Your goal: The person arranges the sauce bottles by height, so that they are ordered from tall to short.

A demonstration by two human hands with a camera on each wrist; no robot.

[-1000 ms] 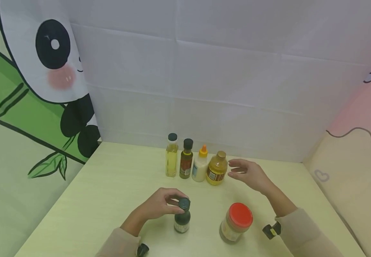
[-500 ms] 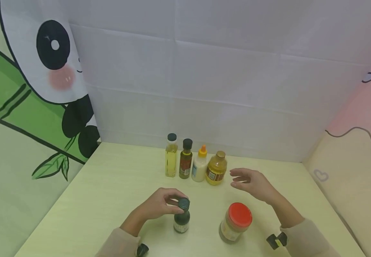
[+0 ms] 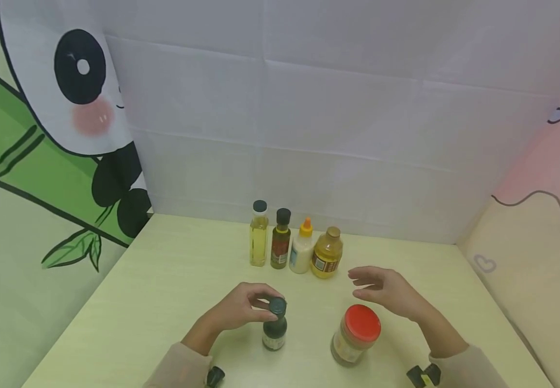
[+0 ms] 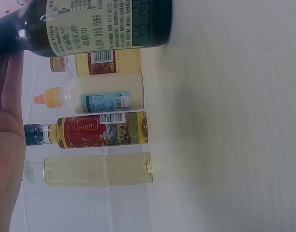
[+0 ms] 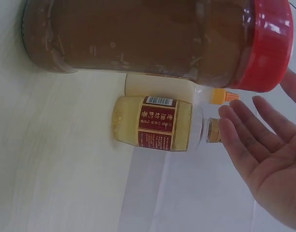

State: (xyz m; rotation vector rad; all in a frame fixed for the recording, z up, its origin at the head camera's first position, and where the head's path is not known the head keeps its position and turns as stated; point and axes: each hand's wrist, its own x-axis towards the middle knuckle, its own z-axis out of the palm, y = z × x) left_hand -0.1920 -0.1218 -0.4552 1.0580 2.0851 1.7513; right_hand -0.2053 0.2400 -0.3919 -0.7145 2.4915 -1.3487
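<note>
My left hand pinches a small dark olive oil bottle at its cap, thumb on the near side. The bottle stands upright on the table; its pale label faces the left wrist camera. My right hand is in the air just behind a jar of brown paste with a red lid, fingers loosely bent and holding nothing. In the right wrist view the fingers appear beyond the lid, overlapping the tan cap of a golden oil bottle farther back.
Along the back stand a clear bottle of pale yellow oil, a dark-capped bottle with a red label, a white squeeze bottle with an orange tip, and the golden bottle. Behind them hangs a white cloth; printed panels flank the table.
My right hand has drawn back from beside the golden bottle toward me, coming to just behind the red-lidded jar. The left hand and its bottle have stayed in place.
</note>
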